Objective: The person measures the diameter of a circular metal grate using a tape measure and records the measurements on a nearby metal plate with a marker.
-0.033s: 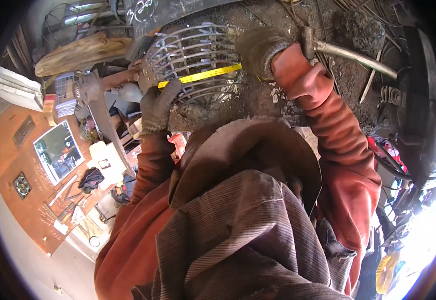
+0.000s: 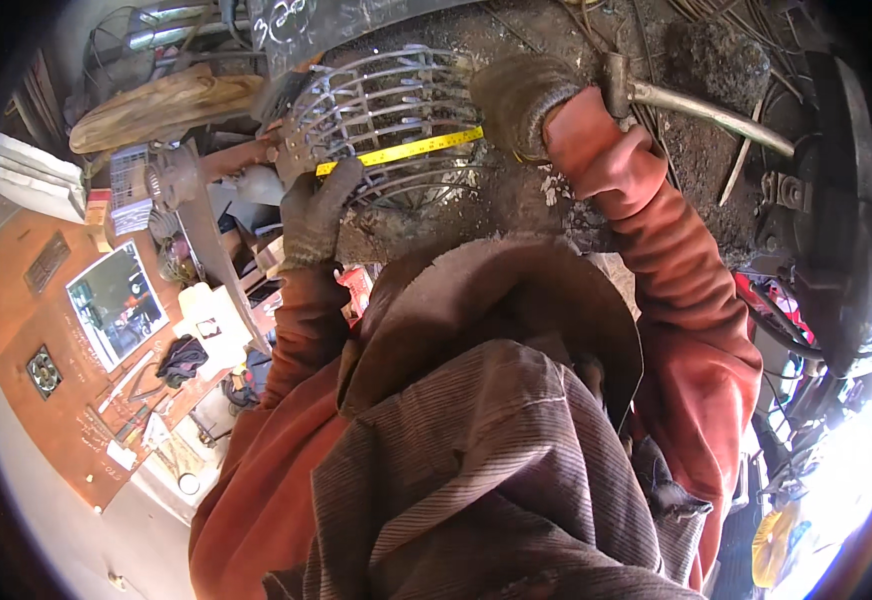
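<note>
A yellow measuring tape [image 2: 401, 152] lies stretched across a round-barred metal cage [image 2: 391, 95], near the cage's lower side, sloping slightly upward from left to right. At its left end is the left hand [image 2: 314, 222], in a grey-brown work glove, thumb standing a little away from the fingers and the tape's end in the gap between them; whether they pinch it I cannot tell. The right hand [image 2: 524, 100], gloved too, sits at the tape's other end just beside the cage, rounded and seemingly curled; its fingertips are hidden, so I cannot tell what it has hold of. Both arms wear orange-red sleeves [image 2: 671, 240]. Right of the right hand, a hammer [image 2: 711, 115] with a pale handle lies on the dirty, dark work surface [image 2: 701, 165]. A dark plate [image 2: 306, 30] with chalk marks stands above the cage, and a rough wooden piece [image 2: 166, 105] lies to its left. Farther down on the left, a picture sheet [image 2: 118, 303] is on a brown board [image 2: 26, 330].
</note>
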### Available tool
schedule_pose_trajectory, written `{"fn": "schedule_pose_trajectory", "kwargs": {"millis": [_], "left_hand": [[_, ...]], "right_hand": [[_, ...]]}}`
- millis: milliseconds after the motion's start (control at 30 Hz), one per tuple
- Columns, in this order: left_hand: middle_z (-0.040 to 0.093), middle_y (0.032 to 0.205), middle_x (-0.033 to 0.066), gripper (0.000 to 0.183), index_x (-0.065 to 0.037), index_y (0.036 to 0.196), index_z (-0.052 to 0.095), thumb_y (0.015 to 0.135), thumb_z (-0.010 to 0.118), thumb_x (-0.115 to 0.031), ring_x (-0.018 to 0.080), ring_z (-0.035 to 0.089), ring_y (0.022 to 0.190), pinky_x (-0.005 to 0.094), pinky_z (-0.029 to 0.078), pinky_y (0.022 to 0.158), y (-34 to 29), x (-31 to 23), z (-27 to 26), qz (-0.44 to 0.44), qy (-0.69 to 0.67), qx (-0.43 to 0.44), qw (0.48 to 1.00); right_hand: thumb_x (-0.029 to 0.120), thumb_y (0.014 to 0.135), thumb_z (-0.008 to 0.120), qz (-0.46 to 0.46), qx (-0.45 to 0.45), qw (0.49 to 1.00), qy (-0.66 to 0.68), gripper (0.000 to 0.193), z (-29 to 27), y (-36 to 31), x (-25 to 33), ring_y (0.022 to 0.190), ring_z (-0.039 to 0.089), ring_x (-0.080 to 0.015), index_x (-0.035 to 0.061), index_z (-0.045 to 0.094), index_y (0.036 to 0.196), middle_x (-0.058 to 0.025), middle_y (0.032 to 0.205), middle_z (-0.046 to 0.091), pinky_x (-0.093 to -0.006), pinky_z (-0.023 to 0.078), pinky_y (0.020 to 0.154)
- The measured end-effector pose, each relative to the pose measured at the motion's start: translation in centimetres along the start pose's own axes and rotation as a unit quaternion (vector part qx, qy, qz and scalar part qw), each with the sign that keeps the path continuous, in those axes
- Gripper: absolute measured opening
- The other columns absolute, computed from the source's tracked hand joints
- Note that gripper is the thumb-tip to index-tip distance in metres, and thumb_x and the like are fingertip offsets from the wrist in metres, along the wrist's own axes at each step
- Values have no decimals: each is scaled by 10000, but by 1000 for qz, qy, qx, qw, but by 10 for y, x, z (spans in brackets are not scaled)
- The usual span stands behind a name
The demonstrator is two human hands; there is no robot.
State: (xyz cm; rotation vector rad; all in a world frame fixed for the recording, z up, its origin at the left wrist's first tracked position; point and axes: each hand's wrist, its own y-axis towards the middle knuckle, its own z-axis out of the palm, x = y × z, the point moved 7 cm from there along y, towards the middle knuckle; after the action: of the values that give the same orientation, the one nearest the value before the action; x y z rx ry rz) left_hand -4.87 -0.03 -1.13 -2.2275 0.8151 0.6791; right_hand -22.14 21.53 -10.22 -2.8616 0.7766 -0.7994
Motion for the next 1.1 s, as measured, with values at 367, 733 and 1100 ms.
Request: {"fn": "schedule_pose_trajectory", "kwargs": {"millis": [367,733,1100], "left_hand": [[736,1053,122,715,100,1205,686,854,832,-505,167,669,879,321,535,773,0,3,10,0,-107,9,994],[780,1029,136,482,-26,1153,742,850,846,-387,264,745,904,409,569,823,-4,-11,7,148,-13,-30,988],[739,1042,212,511,-26,1115,690,788,863,-378,416,716,979,497,558,826,-21,-11,-14,212,24,-65,975]], "right_hand": [[180,840,717,32,-79,996,33,217,-1,-11,-4,906,767,-379,37,788,987,-212,961,767,-485,614,778],[232,962,629,471,-143,729,-476,252,45,-17,-8,1008,725,-320,106,745,1146,-127,1070,753,-495,576,877],[290,929,750,107,-118,978,137,461,-99,-100,27,995,692,-395,1,667,1278,-236,1081,644,-435,563,855]]}}
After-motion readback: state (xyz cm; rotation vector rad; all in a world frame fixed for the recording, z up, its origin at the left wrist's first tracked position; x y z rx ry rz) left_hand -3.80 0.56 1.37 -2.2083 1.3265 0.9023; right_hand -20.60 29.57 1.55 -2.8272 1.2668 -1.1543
